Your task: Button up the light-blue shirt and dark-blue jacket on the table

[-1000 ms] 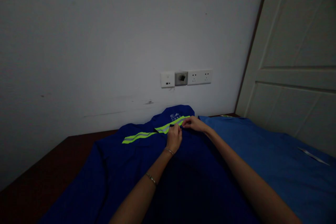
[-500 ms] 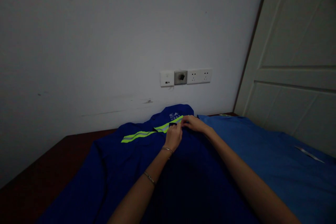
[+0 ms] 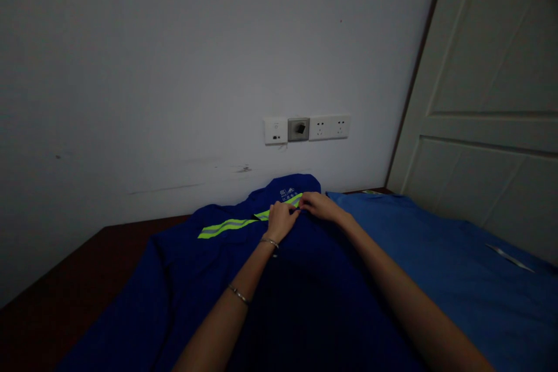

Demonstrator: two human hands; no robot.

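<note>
Up near the wall, the left hand (image 3: 281,220) and right hand (image 3: 318,207) meet, fingers pinching the jacket (image 3: 209,279) at its yellow stripe (image 3: 226,225); spread on the desk (image 3: 65,285), its cloth may slip from so small a pinch and bunch.

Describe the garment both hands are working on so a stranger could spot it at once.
Find the socket strip on the white wall; right below it, on the dark brown table, lies the dark navy work jacket. The left hand and right hand meet on it. Unlike the plain, lighter blue garment beside it, it carries a neon-yellow reflective band.
</note>
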